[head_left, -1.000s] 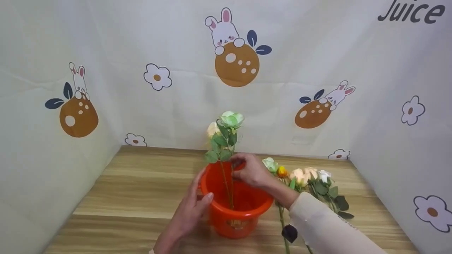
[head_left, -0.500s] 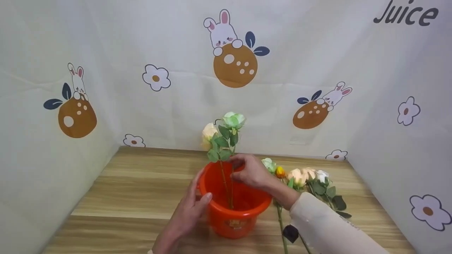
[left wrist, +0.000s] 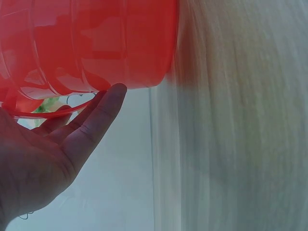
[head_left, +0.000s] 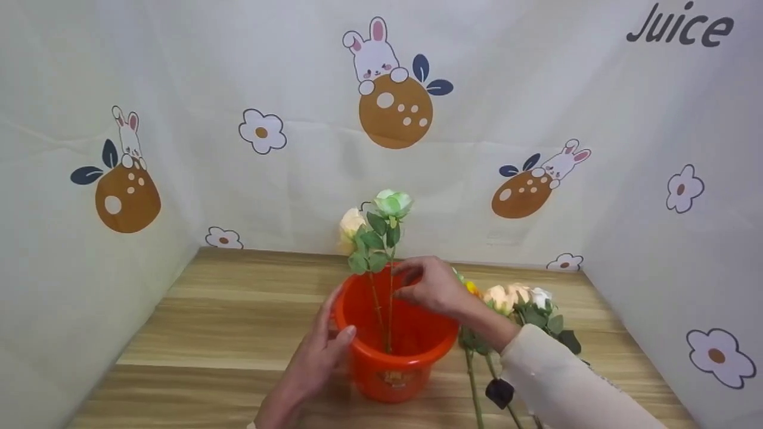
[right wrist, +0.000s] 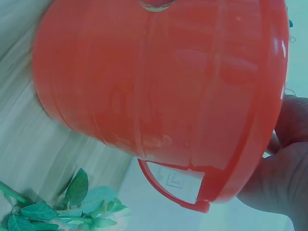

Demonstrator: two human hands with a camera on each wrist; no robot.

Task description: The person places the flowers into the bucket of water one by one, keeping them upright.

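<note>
A red bucket (head_left: 393, 378) stands on the wooden table. A pale green rose (head_left: 393, 204) and a peach rose (head_left: 351, 223) lean upright inside it, their stems reaching the bottom. My right hand (head_left: 438, 289) is over the bucket's opening, thumb and fingertips spread apart just right of the green rose's stem. In the right wrist view, the bucket's wall hides most of that hand (right wrist: 284, 178). At the bucket's left side, my left hand (head_left: 316, 351) rests with straight fingers against the outer wall; the left wrist view shows its fingers (left wrist: 98, 125) touching the wall near the handle.
Several more roses (head_left: 506, 298) in peach, white and other colours lie on the table (head_left: 238, 322) right of the bucket, partly behind my right arm. A pale cloth (head_left: 298, 190) printed with rabbits and oranges encloses the back and sides.
My right hand has let go of the green rose's stem and shifted slightly right. The roses stay in the bucket, and my left hand keeps its place on it.
</note>
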